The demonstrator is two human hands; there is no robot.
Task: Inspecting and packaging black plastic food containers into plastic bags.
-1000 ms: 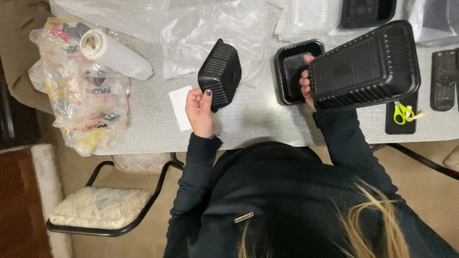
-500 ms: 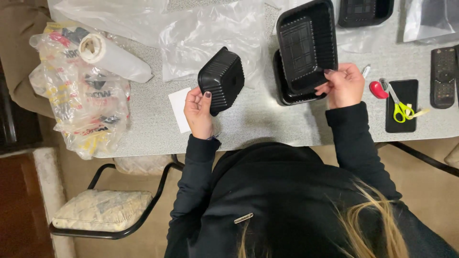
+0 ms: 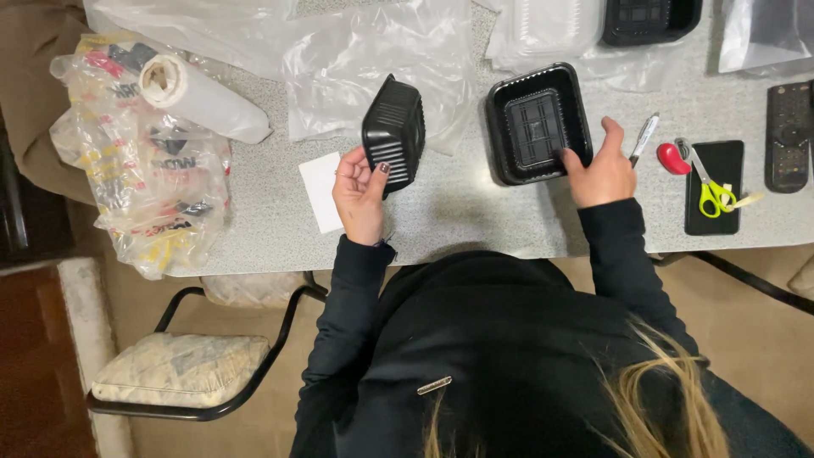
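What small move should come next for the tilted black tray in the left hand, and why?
Probably lower the small black tray in the left hand toward the open black tray, which lies flat on the table, steadied by the right hand.

**A home table used for packing**

It looks like a home: a speckled table with a remote control, phone, scissors and plastic bags, and a cushioned chair on the near left.

Black ribbed trays, speckled grey table, yellow-handled scissors
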